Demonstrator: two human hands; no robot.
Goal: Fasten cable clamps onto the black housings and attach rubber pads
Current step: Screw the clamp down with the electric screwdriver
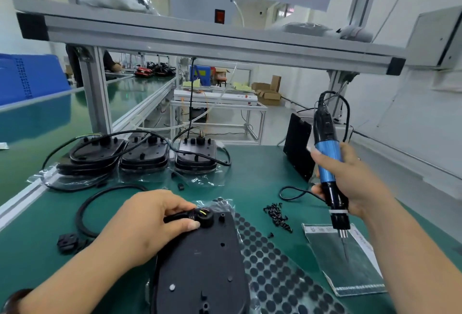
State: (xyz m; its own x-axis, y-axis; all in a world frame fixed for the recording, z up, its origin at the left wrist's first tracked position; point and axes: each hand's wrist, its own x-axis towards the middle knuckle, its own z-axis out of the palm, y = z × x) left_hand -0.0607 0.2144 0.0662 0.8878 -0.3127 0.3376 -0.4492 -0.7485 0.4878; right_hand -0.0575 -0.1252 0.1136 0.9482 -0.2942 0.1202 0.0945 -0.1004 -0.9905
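Risks: the cable clamp (178, 216) is held in place only by a finger pinch. If that pinch eases before a screw bites, the clamp may turn off its hole and the screw could go in crooked and strip the plastic. The left thumb lies just beside the round cable port (205, 216), so a bit that skates off the screw head would likely hit it. The black housing (200, 266) lies partly on the bagged sheet of rubber pads (272, 278) and may slide or rock under driver pressure. The driver's cord (291, 192) loops on the green surface (255, 173) near the pile of loose screws (277, 216), so a quick swing across could scatter them. I cannot tell whether a screw sits on the bit (345, 251). Pose: the left hand (150, 223) reaches in from the lower left, its thumb and forefinger closed on the clamp at the housing's far end. The right hand (355, 183) is wrapped firmly around the blue electric screwdriver (327, 161), held near upright and tilted slightly. Its bit points down over a foil bag (350, 271), well apart from the housing. 3 more housings (143, 154) with cables stand in a row at the surface's far edge.
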